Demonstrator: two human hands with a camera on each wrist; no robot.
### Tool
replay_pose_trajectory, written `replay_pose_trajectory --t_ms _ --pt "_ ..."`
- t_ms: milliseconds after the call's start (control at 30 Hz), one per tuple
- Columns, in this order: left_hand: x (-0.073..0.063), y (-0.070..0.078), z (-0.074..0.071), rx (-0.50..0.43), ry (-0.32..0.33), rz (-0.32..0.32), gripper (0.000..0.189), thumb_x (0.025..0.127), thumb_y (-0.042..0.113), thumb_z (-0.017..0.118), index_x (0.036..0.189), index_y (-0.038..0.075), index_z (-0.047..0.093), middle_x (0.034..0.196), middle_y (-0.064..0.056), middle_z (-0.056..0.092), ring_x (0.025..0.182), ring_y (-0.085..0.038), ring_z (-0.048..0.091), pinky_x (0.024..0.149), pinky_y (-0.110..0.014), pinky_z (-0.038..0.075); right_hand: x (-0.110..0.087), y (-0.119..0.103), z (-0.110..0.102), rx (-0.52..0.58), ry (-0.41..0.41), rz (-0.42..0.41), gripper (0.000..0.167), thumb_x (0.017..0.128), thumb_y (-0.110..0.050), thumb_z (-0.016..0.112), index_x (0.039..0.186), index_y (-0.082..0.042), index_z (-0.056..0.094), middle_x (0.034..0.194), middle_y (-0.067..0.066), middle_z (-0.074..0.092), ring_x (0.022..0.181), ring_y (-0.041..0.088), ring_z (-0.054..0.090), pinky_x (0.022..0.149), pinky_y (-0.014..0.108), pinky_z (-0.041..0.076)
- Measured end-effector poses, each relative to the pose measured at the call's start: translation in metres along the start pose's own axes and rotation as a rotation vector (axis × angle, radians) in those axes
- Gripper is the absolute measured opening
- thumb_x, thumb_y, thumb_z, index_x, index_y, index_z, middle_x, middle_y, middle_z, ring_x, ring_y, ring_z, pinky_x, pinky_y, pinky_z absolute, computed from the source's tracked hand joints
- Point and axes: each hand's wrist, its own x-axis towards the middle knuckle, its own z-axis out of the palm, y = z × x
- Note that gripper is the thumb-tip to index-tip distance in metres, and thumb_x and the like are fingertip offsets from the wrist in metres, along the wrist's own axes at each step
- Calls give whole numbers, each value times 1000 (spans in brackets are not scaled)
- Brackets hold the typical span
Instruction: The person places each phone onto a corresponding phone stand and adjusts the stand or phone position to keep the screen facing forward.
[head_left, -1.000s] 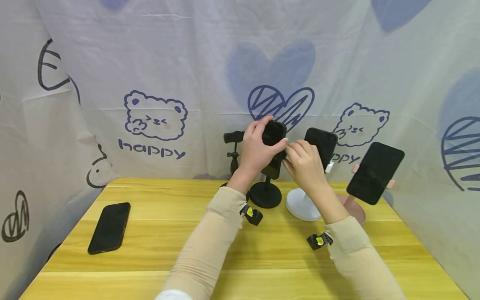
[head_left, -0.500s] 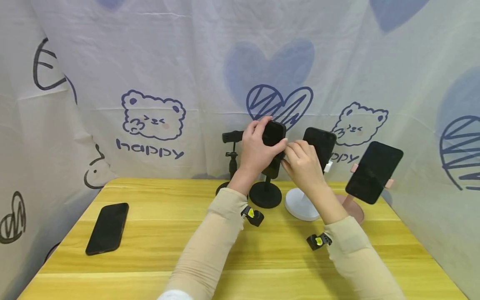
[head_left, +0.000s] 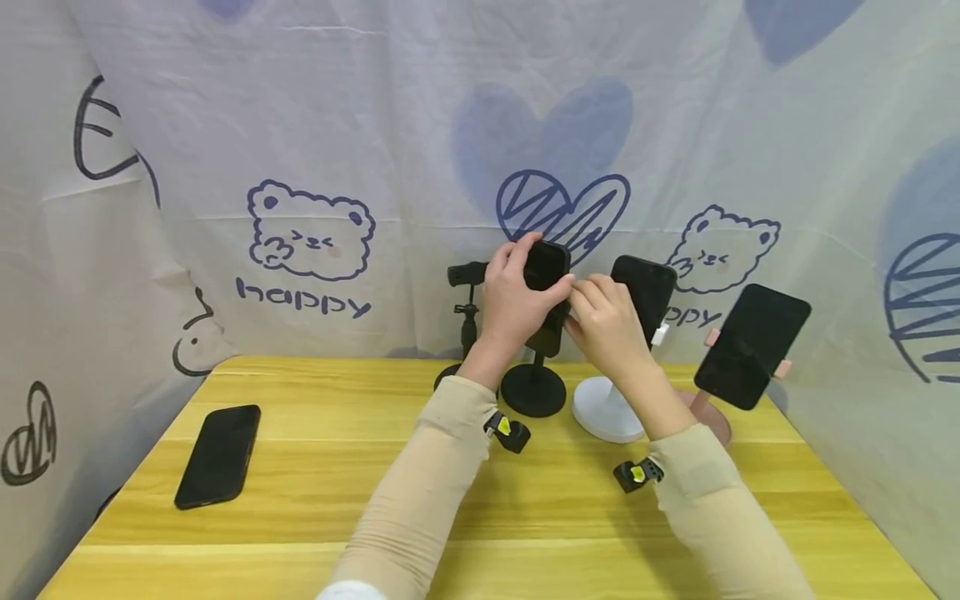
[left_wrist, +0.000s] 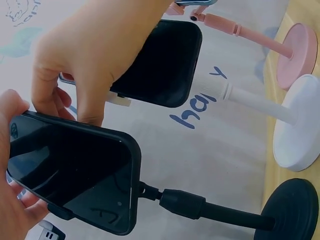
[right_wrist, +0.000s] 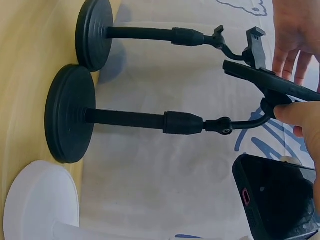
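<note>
My left hand spans a black smartphone that sits upright in a black phone stand. Its thumb is on the phone's right edge, with the fingers around the left edge. From the other side my right hand pinches at the right edge, where a fingertip meets the black holder behind the phone. The left wrist view shows the phone's dark screen and a clamp tab at its lower edge. Part of the holder is hidden behind the phone and fingers.
To the right stand a white stand and a pink stand, each bearing a phone. Another black stand is just left of my left hand, its clamp without a phone. A black phone lies flat on the wooden table at left.
My right hand has shifted very slightly at the phone's edge. Both hands otherwise keep their place around the phone and its stand.
</note>
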Motion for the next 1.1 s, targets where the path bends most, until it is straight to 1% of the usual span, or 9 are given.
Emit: replay_pose_trajectory --t_ms 100,300,500,600,833,1100 --pt "-1 2 4 27 13 14 64 78 38 78 134 15 56 126 -14 55 115 -31 55 93 -46 51 -2 4 -1 11 2 -13 33 67 -3 84 93 5 66 96 17 69 94 35 57 76 47 46" --pt "-3 3 4 77 36 32 64 78 39 78 133 15 56 124 -14 55 114 -33 55 93 -47 50 -5 4 0 27 18 -19 31 67 -3 82 93 5 67 94 16 68 93 35 57 75 47 45" --pt "-3 1 6 137 85 78 64 77 40 78 132 15 57 121 -15 57 107 -34 58 89 -44 52 -6 4 -1 38 15 -12 31 71 -4 81 98 5 69 96 16 70 95 35 57 75 46 45" --pt "-3 0 7 159 92 87 64 77 40 78 132 15 57 119 -15 57 103 -34 58 86 -43 53 -6 4 -2 36 2 -14 30 73 -4 79 99 6 69 96 16 70 95 35 57 76 46 45" --pt "-1 1 7 175 88 73 64 78 40 77 133 15 57 119 -15 57 103 -33 58 88 -43 52 -6 5 -3 51 12 -22 30 73 -4 80 100 5 69 94 16 70 94 35 58 77 45 46" --pt "-1 3 9 209 76 49 64 78 41 77 134 16 55 122 -15 56 103 -33 58 86 -43 53 -6 4 -3 40 21 -24 29 72 -4 80 97 6 69 94 17 70 93 36 58 76 45 46"
